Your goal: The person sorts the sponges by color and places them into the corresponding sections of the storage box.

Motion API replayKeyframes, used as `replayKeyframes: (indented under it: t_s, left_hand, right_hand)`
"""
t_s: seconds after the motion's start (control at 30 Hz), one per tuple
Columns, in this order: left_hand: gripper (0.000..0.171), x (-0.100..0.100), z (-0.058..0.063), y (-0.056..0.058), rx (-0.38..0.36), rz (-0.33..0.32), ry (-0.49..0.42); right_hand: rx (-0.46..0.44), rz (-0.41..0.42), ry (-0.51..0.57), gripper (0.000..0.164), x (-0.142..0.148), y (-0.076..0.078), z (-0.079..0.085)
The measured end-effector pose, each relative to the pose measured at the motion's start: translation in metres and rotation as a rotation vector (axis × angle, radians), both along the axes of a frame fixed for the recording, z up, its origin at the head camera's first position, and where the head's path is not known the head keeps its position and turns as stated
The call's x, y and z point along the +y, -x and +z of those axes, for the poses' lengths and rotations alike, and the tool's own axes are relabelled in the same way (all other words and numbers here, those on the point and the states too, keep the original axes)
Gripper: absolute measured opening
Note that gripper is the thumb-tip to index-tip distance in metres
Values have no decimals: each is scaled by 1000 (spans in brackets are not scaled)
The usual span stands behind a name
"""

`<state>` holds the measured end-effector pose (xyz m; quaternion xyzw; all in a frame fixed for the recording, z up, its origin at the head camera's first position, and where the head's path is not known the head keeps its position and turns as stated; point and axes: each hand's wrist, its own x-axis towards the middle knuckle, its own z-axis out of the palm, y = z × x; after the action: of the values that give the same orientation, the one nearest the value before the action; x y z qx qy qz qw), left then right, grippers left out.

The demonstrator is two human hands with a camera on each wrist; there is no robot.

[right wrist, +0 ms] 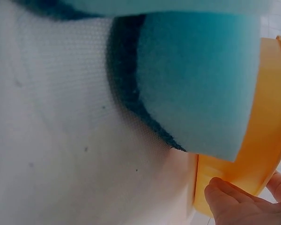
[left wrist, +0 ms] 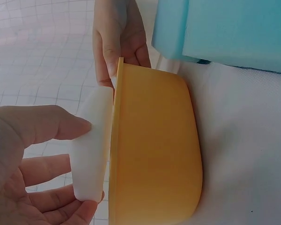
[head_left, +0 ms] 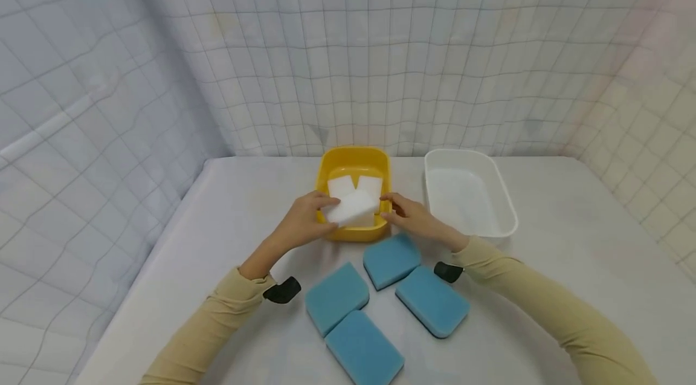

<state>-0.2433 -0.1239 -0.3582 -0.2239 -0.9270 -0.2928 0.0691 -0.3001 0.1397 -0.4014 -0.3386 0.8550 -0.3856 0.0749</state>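
Observation:
My left hand [head_left: 306, 222] pinches a white foam sponge [head_left: 352, 208] between thumb and fingers, holding it tilted over a yellow tub [head_left: 354, 236]. In the left wrist view that sponge [left wrist: 90, 150] is just above the tub's rim. Other white sponges [head_left: 371, 185] lie inside the tub, partly covered by the held one. At the tub's right side, my right hand [head_left: 414, 217] grips the rim. The right wrist view has its fingers [right wrist: 220, 190] against the yellow wall, with another finger beyond the rim.
Blue sponges with dark undersides lie in front of the tub: one nearest it [head_left: 391, 259], one at right [head_left: 432, 300], two at left [head_left: 337, 297]. A white tray [head_left: 462, 191] stands right of the tub. Gridded white curtains [head_left: 370, 58] hang behind and beside the table.

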Motion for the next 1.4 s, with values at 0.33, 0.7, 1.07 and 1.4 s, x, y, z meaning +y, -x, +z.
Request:
replayKeyframes:
  t_s: [0.33, 0.7, 1.07, 1.4]
  left_hand:
    - [48, 7, -2, 16, -3, 13, 77]
    - [52, 11, -6, 25, -84, 11, 182]
    - [70, 6, -2, 23, -49, 70, 83]
    - [79, -11, -7, -37, 42, 73, -56]
  right_hand:
    - [-20, -34, 5, 46, 0, -1, -1]
    - [-25, -22, -5, 46, 1, -2, -6]
    - [-16, -9, -19, 47, -2, 7, 5]
    - [133, -44, -59, 55, 19, -19, 14]
